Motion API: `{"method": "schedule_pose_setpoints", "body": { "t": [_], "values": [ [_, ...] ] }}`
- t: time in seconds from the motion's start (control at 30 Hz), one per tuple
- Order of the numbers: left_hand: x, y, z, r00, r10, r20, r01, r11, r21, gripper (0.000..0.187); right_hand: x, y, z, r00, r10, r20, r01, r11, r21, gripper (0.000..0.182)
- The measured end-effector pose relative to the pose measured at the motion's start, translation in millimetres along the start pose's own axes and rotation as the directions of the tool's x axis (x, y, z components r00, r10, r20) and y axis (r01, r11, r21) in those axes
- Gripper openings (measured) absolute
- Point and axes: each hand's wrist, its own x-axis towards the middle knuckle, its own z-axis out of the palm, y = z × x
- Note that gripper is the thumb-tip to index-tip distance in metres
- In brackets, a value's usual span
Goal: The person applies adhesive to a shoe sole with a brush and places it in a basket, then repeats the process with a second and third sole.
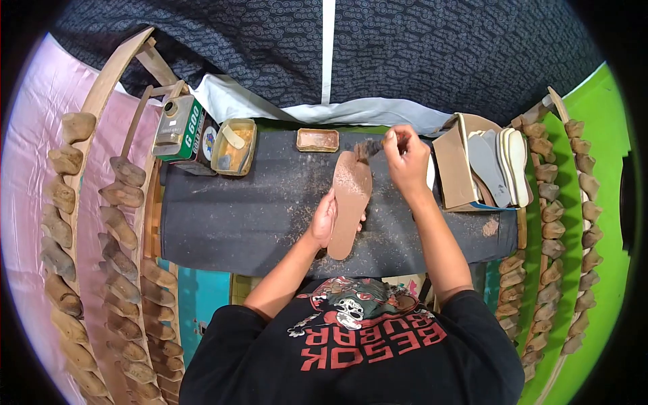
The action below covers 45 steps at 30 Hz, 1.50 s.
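Observation:
My left hand (324, 217) is wrapped around a long brown shoe sole (349, 202) from beneath, its thumb on one edge and fingertips at the other. Pale crumbs are scattered over the sole's upper half. My right hand (408, 160) pinches a small dark brush-like tool (368, 148), whose dark end lies at the wide far end of the sole. The fingers cover the rest of that tool. Just left of the sole's far end, a shallow rectangular tray (317, 140) with a brownish inside sits on the table.
Brown crumbs dot the dark-covered table (229, 216). At the left stand a G 600 can (181, 131) and a yellowish tub (234, 145) holding a pale flat piece. A cardboard box (453, 169) of insoles (503, 165) stands right. Racks of wooden shoe lasts (121, 229) flank both sides.

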Motion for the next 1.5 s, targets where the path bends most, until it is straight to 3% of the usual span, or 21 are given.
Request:
{"method": "schedule_pose_setpoints", "body": {
  "t": [0.13,0.23,0.37,0.53,0.6,0.83,0.9,0.97,1.3,1.5],
  "values": [
    [-10.6,-3.7,-5.4,1.0,0.003,-0.026,-0.003,1.0,-0.003,0.064,21.7,38.7,30.4,0.985,0.173,-0.022,-0.171,0.983,0.063,0.017],
    [-14.8,-3.7,-10.4,0.996,0.061,-0.064,-0.061,0.998,-0.011,0.064,27.4,59.9,65.5,0.949,0.281,0.14,-0.307,0.924,0.23,0.023],
    [-21.7,3.1,-15.8,0.984,0.111,-0.136,-0.109,0.994,0.025,0.063,22.5,91.9,115.1,0.933,0.255,0.253,-0.3,0.94,0.159,0.027],
    [-37.8,11.4,-20.2,0.968,0.152,-0.198,-0.158,0.987,-0.011,0.063,14.1,100.1,157.2,0.867,0.356,0.348,-0.414,0.904,0.106,0.031],
    [-43.1,13.7,-22.4,0.962,0.174,-0.21,-0.179,0.984,-0.007,0.063,12.5,103.2,167.6,0.885,0.317,0.342,-0.371,0.923,0.105,0.032],
    [-46.8,15.1,-16.7,0.938,0.175,-0.299,-0.181,0.983,0.008,0.064,21.4,104.0,144.5,0.917,0.228,0.329,-0.175,0.968,-0.182,0.025],
    [-43.4,12.2,-23.9,0.958,0.17,-0.231,-0.174,0.985,0.004,0.063,26.6,103.9,131.6,0.918,0.181,0.352,-0.087,0.959,-0.268,0.022],
    [-37.6,9.9,-27.5,0.973,0.17,-0.156,-0.171,0.985,0.008,0.061,28.8,102.7,124.3,0.926,0.15,0.346,-0.053,0.96,-0.274,0.022],
    [-28.5,11.9,-18.2,0.98,0.136,-0.146,-0.142,0.99,-0.027,0.063,20.0,98.7,128.4,0.93,0.086,0.357,0.009,0.967,-0.256,0.02],
    [-28.8,14.8,-20.6,0.976,0.156,-0.149,-0.164,0.985,-0.046,0.061,29.6,72.1,94.6,0.961,0.12,0.251,-0.083,0.985,-0.153,0.022]
  ]
}}
